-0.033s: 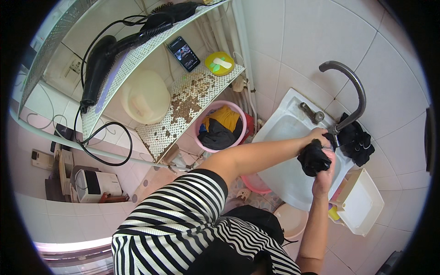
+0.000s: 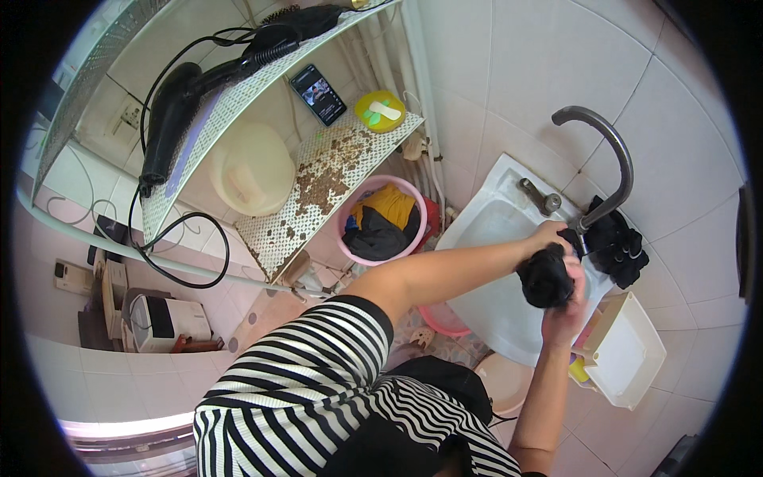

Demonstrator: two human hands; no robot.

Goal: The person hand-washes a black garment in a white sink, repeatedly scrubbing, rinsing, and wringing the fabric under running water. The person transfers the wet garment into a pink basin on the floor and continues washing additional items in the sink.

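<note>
Over the white sink (image 2: 501, 306), both hands hold a bunched black cloth (image 2: 545, 278). My left hand (image 2: 548, 236) grips its far end, with the fingers partly hidden by the cloth. On the right side my right hand (image 2: 574, 296) is closed around the bundle. Just beyond the hands, a second black garment (image 2: 616, 246) with light rings lies heaped on the sink's back right rim. The curved metal faucet (image 2: 612, 151) arches above it, and a tap handle (image 2: 542, 198) stands to the left.
A pink basin (image 2: 424, 208) of yellow and dark clothes stands left of the sink. The rusty shelf (image 2: 318, 187) holds a phone (image 2: 318, 94), a yellow soap dish (image 2: 379, 111) and a pale basin (image 2: 253, 169). A cream tray (image 2: 632, 350) sits at the right.
My right hand has shifted slightly on the black cloth, and the bundle's folds have changed shape. My left hand stays nearly where it was.
</note>
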